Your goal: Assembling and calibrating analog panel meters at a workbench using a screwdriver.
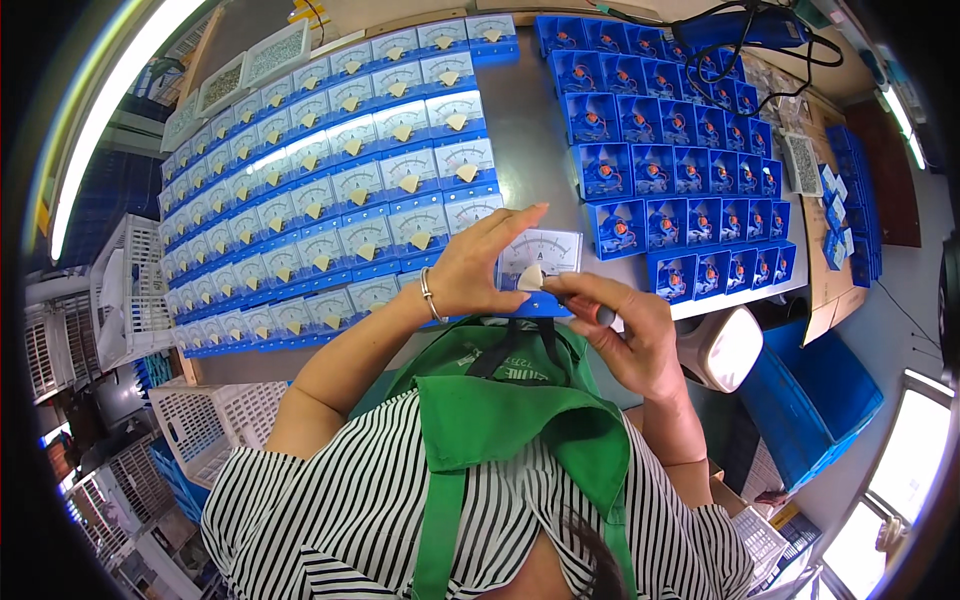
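While the left hand (470, 265) clasps a blue-and-clear plastic dial meter (559, 256) at the near edge of the grey metal worktop (530, 130), the right hand (640, 335) grips a dark, red-ended tool (604, 316), likely adjusting; steadiness seems needed next. The near-square dial faces up, scale arc away, no clear long axis.

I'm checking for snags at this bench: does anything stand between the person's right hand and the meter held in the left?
Nothing visible, apart from the dark-handled tool it grips: the right hand is at the lower front of the meter, while the left hand holds it from the left.
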`<state>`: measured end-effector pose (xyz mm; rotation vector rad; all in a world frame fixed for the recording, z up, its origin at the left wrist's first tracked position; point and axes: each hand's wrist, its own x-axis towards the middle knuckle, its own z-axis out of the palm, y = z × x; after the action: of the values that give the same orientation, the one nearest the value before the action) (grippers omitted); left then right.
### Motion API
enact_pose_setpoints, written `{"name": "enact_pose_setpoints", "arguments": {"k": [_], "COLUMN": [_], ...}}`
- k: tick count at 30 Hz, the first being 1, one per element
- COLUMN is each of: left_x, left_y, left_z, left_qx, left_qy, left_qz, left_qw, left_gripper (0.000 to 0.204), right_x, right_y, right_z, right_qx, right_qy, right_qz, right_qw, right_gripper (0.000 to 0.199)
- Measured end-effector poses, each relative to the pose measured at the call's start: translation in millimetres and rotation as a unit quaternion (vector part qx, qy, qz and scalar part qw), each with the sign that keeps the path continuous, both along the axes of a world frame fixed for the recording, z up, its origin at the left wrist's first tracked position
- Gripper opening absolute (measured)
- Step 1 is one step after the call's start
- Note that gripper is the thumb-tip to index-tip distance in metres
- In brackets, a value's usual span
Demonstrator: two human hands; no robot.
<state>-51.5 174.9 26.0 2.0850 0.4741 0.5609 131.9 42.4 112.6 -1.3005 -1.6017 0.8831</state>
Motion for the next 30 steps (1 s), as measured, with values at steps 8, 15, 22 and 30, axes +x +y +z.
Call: {"name": "enact_pose_setpoints", "arguments": {"k": [8,15,22,30], "left_x": [1,2,-4,-5], "left_y": [4,5,11,6], "left_z": [-1,-2,-10,-6], "left_qx": [-0.023,-0.029,-0.059,-0.059], "left_qy": [-0.009,0.0,0.012,0.024], "left_qz": [0.001,0.021,0.044,0.038], "left_qw": [1.0,0.999,0.997,0.997], "left_gripper": [0.093,0.094,0.096,0.096], "right_x": [-20,-14,-3,-16], "right_y": [1,21,17,6], "right_z": [-17,-41,-31,-39], "right_qx": [0.099,0.15,0.044,0.054], "right_qy": [-0.032,-0.028,0.08,0.125], "right_qz": [-0.146,-0.24,-0.126,-0.198], "right_qw": [0.984,0.959,0.988,0.971], "right_gripper": [0.04,0.036,0.026,0.024]}}
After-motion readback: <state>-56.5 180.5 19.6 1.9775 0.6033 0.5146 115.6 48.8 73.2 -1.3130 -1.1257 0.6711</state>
